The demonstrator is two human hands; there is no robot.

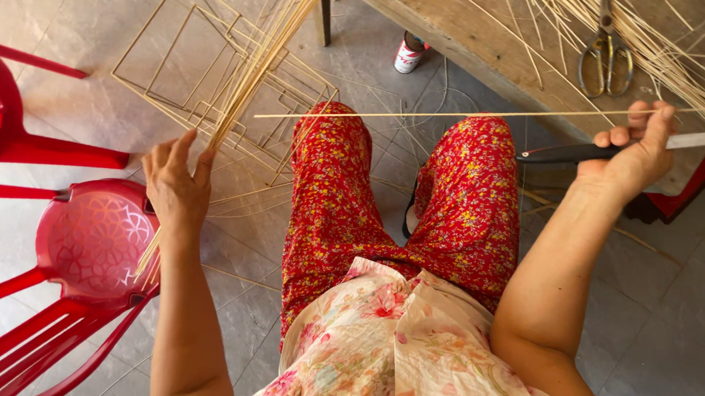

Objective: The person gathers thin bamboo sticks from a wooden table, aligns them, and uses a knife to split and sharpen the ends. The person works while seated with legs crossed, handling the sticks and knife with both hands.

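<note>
The stick (455,113) lies crosswise over the knees, right hand (634,150) clamped on its end; left hand (175,185) grips the bundle (254,70).

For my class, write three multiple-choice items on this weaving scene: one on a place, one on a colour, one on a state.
1. Where do the scissors lie?
A on the wooden table
B on the floor
C on the chair

2. What colour is the plastic chair?
A blue
B red
C white

3. What is the left hand doing?
A resting open on a knee
B gripping a bundle of thin sticks
C holding a can

Answers: 1 A, they rest on the tabletop among the sticks; 2 B, its seat is red; 3 B, the fingers close round the bundle.
</note>
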